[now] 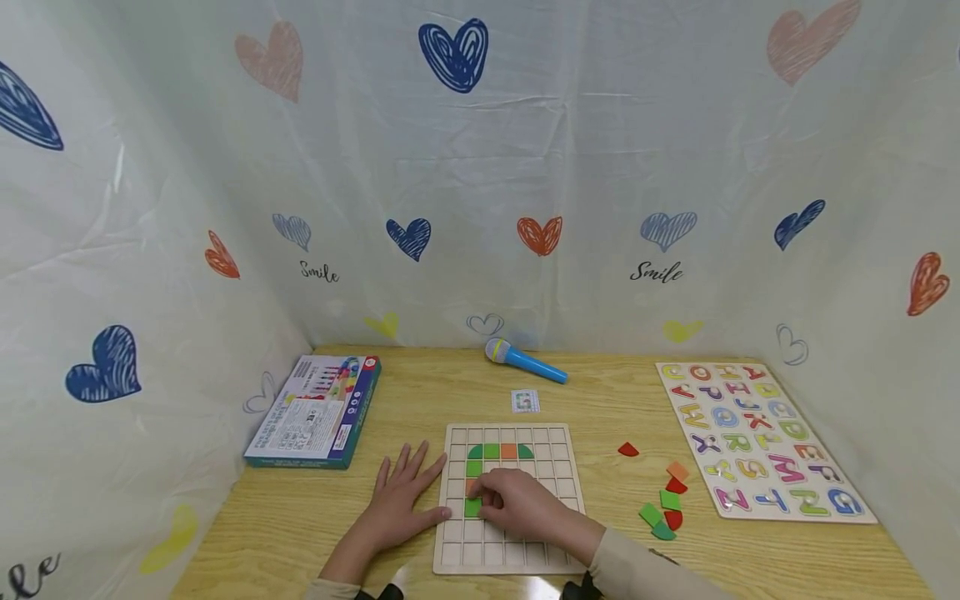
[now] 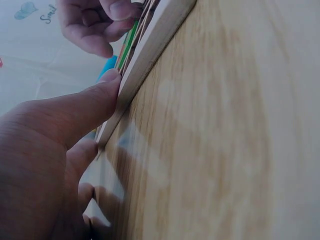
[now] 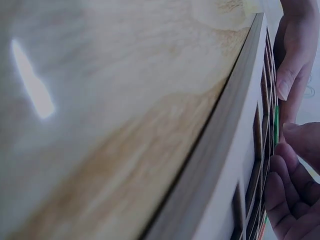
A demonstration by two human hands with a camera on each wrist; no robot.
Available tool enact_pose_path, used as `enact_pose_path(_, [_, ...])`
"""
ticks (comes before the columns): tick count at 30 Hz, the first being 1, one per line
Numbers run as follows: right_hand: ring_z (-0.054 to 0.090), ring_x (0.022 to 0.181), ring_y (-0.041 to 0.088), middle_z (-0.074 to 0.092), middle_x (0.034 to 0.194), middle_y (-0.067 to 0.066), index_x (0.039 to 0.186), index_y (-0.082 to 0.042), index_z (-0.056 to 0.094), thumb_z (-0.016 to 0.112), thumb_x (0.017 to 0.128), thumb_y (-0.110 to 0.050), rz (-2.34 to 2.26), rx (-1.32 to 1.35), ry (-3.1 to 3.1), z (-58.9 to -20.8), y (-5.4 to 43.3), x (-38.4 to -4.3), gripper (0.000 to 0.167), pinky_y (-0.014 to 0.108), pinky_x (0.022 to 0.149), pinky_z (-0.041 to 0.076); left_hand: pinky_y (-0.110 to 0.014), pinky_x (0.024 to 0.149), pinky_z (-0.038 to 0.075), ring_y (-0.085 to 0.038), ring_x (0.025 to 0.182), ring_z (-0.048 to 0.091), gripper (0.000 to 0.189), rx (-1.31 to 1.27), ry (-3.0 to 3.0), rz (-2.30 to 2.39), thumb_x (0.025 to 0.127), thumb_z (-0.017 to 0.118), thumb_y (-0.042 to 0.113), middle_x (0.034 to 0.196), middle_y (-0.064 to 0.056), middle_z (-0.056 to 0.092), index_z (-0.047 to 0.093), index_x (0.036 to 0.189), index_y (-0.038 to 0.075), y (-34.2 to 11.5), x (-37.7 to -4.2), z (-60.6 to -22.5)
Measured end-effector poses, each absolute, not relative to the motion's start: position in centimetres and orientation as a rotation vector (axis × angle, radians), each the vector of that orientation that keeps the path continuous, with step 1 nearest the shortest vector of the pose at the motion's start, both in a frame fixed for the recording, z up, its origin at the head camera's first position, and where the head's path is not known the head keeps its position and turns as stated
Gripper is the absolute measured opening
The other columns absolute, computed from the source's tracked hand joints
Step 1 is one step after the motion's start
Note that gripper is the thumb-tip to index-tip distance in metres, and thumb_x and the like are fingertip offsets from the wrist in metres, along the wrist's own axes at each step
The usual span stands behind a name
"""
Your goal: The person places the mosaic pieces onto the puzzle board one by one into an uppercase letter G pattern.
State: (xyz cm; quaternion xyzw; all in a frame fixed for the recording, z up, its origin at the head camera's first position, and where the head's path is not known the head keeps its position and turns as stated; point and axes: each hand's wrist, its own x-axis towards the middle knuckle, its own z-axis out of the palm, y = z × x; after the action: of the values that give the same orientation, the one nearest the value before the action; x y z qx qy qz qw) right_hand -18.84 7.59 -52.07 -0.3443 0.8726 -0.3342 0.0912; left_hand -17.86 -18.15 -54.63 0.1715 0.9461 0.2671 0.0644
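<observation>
A wooden grid board lies flat on the table. On its grid sit a green quarter-circle, a green square, an orange square and another green quarter-circle in a row. Down the left run another green square, a partly covered orange square and a lower green square. My left hand rests with spread fingers, its thumb against the board's left edge. Above the grid, my right hand has bent fingers beside the lower green square; whether they pinch it is unclear.
Loose tiles lie right of the board, including a red piece and a green square. Beyond stands an alphabet puzzle board. A small pattern card and blue toy microphone lie behind; a box is at left.
</observation>
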Motion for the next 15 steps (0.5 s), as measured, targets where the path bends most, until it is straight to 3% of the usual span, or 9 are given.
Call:
enact_pose_path(9, [0.055,0.083,-0.004,0.061,0.092,-0.021,0.113,-0.019,0.073,0.064,0.099,-0.013,-1.051,-1.0,2.547,-52.0,10.1,-19.1,0.018,0.02,0.076,0.051,-0.066,0.119,-0.005,-0.043,0.155,0.005,0.082,0.51,2.865,0.8,0.09,0.064,0.064,0.168,-0.015,0.021,0.042,0.157,0.023,-18.1,-17.9,-54.9])
enact_pose_path(15, [0.056,0.082,0.0,0.062,0.091,-0.017,0.111,-0.015,0.073,0.064,0.099,-0.011,-1.095,-0.908,2.584,-51.8,13.0,-19.7,0.016,0.023,0.073,0.052,-0.066,0.119,-0.006,-0.042,0.155,0.003,0.082,0.501,2.852,0.795,0.09,0.064,0.064,0.168,-0.014,0.019,0.041,0.158,0.023,-18.1,-17.9,-54.8])
